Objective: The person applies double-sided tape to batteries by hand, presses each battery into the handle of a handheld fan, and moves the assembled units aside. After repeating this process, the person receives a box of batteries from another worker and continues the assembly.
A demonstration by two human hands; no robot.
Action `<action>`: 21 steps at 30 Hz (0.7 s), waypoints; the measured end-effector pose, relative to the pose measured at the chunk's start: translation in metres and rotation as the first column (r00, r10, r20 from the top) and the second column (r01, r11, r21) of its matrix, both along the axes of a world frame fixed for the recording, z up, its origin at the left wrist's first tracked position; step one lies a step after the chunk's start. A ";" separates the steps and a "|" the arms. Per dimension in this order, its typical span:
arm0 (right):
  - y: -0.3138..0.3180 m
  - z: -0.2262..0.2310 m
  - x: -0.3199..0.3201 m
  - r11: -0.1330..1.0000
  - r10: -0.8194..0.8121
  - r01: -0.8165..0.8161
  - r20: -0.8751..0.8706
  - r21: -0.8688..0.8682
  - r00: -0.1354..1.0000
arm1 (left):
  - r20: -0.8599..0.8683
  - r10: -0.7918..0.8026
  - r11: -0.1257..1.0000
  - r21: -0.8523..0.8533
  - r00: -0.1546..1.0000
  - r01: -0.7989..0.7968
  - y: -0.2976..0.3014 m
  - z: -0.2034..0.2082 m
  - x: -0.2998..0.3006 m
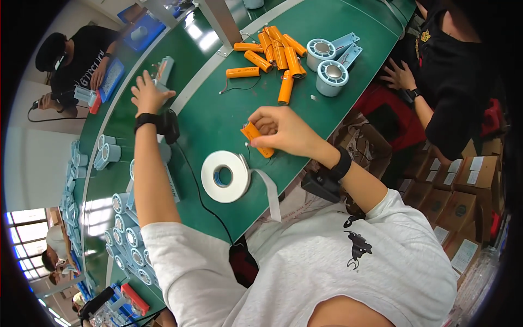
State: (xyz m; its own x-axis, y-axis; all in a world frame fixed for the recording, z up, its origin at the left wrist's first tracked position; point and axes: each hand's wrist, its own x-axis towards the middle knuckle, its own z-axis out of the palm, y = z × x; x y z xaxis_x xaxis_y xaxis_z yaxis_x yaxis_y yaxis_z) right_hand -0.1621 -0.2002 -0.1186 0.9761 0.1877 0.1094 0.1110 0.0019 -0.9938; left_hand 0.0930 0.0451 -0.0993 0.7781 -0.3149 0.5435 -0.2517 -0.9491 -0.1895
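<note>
Head view: left hand (148, 97) is holding its fingers spread wide over the far edge of the bench (212, 131), beside a light blue casing (165, 70); cannot tell whether it is touching. Right hand (280, 128) is pinching an orange battery (253, 134) between thumb and curled fingers, nearer the near edge. White tape roll (240, 177) is lying close by, loose strip drooping over that edge. Orange battery pile (279, 50) is lying farther along the bench, beside two light blue housings (331, 76).
</note>
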 end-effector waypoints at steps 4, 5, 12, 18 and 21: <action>0.005 -0.005 -0.001 0.822 0.034 0.025 -0.094 0.568 0.995 | -0.123 -0.347 0.898 -0.331 0.930 0.292 0.014 0.059 -0.028; -0.002 -0.009 0.000 0.825 0.016 0.042 -0.098 0.564 0.995 | -0.363 -0.376 0.878 -0.434 0.852 0.203 -0.004 0.081 -0.053; -0.005 -0.005 -0.002 0.884 -0.201 0.149 0.074 0.443 0.977 | -0.634 -0.204 0.979 -0.151 0.746 0.139 -0.070 0.030 -0.298; -0.039 0.003 0.015 0.661 -0.702 0.517 0.205 0.544 0.682 | -0.311 -0.279 0.950 -0.225 0.909 0.215 -0.046 -0.018 -0.319; -0.069 0.008 0.001 0.598 -0.580 0.416 0.012 0.685 0.814 | -0.266 -0.350 0.915 -0.301 0.898 0.267 -0.027 -0.013 -0.324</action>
